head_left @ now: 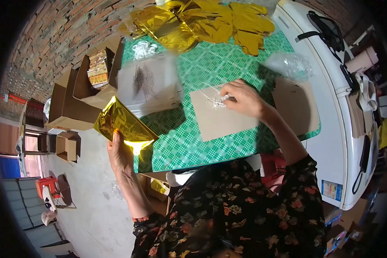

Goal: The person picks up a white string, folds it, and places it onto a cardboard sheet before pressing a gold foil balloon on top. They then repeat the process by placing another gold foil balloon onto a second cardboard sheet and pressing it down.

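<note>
My left hand (121, 155), off the table's left front corner, is closed on a shiny folded piece of gold foil (124, 122), with the thumb pressed on its face. Over a flat brown cardboard sheet (221, 127), my right hand (246, 99) pinches some thin white string (216, 102). Loose loops of the string lie on the cardboard, and one strand trails up to the left. The right fingertips partly hide the rest of it. Between the hands sits a stack of clear plastic bags (148, 84), with dark marks showing on top.
Gold foil sheets (202, 23) spread along the far side of the green checked tablecloth (180, 142). White string (145, 49) lies behind the bags. Open cardboard boxes (79, 105) stand left. Another cardboard sheet (296, 103), a clear plastic bag (290, 64) and a white fridge (331, 129) are right.
</note>
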The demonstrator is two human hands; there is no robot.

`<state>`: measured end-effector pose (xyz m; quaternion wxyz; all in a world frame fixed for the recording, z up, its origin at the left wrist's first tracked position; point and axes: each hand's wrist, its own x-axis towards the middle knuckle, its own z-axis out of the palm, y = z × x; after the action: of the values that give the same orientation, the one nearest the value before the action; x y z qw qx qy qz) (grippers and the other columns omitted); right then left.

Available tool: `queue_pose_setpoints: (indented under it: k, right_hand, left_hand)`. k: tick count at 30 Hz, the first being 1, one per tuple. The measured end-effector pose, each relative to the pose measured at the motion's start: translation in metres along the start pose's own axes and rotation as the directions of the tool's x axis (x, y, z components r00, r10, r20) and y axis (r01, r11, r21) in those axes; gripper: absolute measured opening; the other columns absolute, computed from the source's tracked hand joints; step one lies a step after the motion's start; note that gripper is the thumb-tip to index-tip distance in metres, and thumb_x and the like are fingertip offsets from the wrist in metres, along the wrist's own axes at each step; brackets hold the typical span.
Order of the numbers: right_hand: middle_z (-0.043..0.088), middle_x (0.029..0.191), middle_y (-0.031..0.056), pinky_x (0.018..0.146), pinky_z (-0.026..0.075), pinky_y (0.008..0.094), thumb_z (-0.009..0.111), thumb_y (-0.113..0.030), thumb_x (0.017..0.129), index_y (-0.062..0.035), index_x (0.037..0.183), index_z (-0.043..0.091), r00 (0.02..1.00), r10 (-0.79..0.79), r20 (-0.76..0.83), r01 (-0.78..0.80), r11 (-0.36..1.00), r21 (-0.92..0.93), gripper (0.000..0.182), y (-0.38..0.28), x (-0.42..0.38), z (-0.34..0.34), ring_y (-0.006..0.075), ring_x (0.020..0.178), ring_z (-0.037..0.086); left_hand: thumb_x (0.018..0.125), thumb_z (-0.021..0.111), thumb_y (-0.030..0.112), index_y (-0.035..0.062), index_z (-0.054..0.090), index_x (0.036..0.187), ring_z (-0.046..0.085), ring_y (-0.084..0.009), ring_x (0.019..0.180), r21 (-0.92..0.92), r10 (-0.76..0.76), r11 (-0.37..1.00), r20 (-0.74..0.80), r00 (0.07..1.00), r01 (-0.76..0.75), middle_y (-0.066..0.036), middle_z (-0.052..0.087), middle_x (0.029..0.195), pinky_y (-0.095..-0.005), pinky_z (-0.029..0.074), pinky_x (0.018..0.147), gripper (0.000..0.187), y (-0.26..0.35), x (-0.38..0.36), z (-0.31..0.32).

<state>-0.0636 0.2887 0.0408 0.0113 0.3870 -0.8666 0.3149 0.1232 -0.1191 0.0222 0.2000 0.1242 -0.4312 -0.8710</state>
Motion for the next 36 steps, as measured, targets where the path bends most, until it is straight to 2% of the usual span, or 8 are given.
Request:
queue_pose_setpoints:
  k: [6,13,16,19,23,29,30,36]
  right_hand:
    - [0.067,0.103,0.0115,0.093,0.054,0.0464,0.072,-0.014,0.090,-0.0072,0.106,0.067,0.985,0.073,-0.155,-0.103,0.975,-0.196,0.018,0.001,-0.009,0.020,0.0338,0.106,0.065]
    - [0.064,0.087,0.0119,0.072,0.054,0.0390,0.067,-0.001,0.090,-0.0015,0.094,0.062,0.981,0.020,-0.192,-0.001,0.996,0.095,0.006,0.009,-0.012,0.015,0.0264,0.079,0.065]
    - [0.068,0.086,0.0177,0.073,0.054,0.0438,0.067,-0.003,0.090,0.0005,0.092,0.061,0.972,0.196,-0.126,-0.166,0.961,0.221,0.008,-0.013,-0.020,-0.019,0.0381,0.082,0.069]
    - [0.065,0.080,0.0066,0.064,0.049,0.0301,0.071,-0.001,0.094,0.0007,0.098,0.066,0.962,0.160,-0.220,-0.131,0.981,0.141,0.006,-0.019,-0.027,-0.036,0.0100,0.069,0.060]
    - [0.065,0.080,0.0078,0.066,0.050,0.0299,0.070,0.000,0.094,0.0009,0.099,0.066,0.953,0.227,-0.201,-0.190,0.964,0.186,0.007,-0.033,-0.027,-0.044,0.0127,0.071,0.062]
    - [0.067,0.097,0.0118,0.076,0.054,0.0335,0.070,0.001,0.092,0.0000,0.103,0.067,0.985,0.019,-0.170,0.012,0.984,0.178,0.011,-0.008,-0.028,0.005,0.0216,0.086,0.066]
    - [0.069,0.102,0.0145,0.085,0.053,0.0425,0.069,-0.001,0.089,-0.0022,0.104,0.067,0.993,-0.024,-0.118,0.033,0.997,0.075,0.015,-0.005,-0.029,0.007,0.0355,0.097,0.065]
    - [0.070,0.108,0.0107,0.094,0.050,0.0453,0.069,-0.005,0.088,-0.0042,0.107,0.071,0.963,0.030,-0.268,-0.031,1.000,0.001,0.020,0.000,-0.052,-0.002,0.0340,0.107,0.061]
  left_hand:
    - [0.100,0.077,0.014,0.0046,0.064,0.138,0.066,-0.0150,0.120,0.006,-0.018,1.000,-0.002,1.000,0.018,-0.003,0.073,0.129,-0.0356,0.048,0.112,0.042,-0.007,0.005,-0.005]
    - [0.101,0.077,0.014,0.0054,0.065,0.136,0.067,-0.0148,0.119,0.017,-0.002,1.000,-0.001,1.000,0.002,-0.003,0.073,0.129,-0.0346,0.050,0.110,0.038,-0.007,0.005,0.000]
    - [0.101,0.076,0.014,0.0056,0.065,0.135,0.067,-0.0153,0.119,0.021,-0.014,1.000,-0.009,1.000,0.014,-0.003,0.073,0.129,-0.0356,0.051,0.109,0.037,-0.005,0.004,-0.001]
    - [0.101,0.076,0.014,0.0058,0.065,0.136,0.067,-0.0158,0.120,0.023,-0.018,1.000,0.002,1.000,0.018,-0.004,0.073,0.130,-0.0361,0.052,0.109,0.037,-0.004,0.002,0.000]
    - [0.101,0.076,0.014,0.0060,0.065,0.136,0.067,-0.0163,0.119,0.016,-0.029,0.999,0.005,1.000,0.029,-0.004,0.073,0.129,-0.0368,0.052,0.109,0.037,-0.008,0.003,0.001]
    - [0.100,0.078,0.013,0.0067,0.066,0.133,0.069,-0.0149,0.112,0.088,0.001,0.996,-0.013,1.000,0.001,-0.004,0.074,0.125,-0.0357,0.056,0.102,0.036,-0.012,0.006,0.006]
    - [0.099,0.079,0.013,0.0068,0.066,0.132,0.070,-0.0145,0.111,0.106,-0.012,0.994,-0.013,1.000,0.013,-0.004,0.074,0.124,-0.0351,0.057,0.100,0.036,-0.008,0.003,0.014]
    - [0.099,0.080,0.013,0.0057,0.067,0.130,0.070,-0.0132,0.102,0.214,-0.012,0.977,-0.013,1.000,0.015,-0.003,0.074,0.118,-0.0323,0.059,0.091,0.035,-0.009,-0.001,0.042]
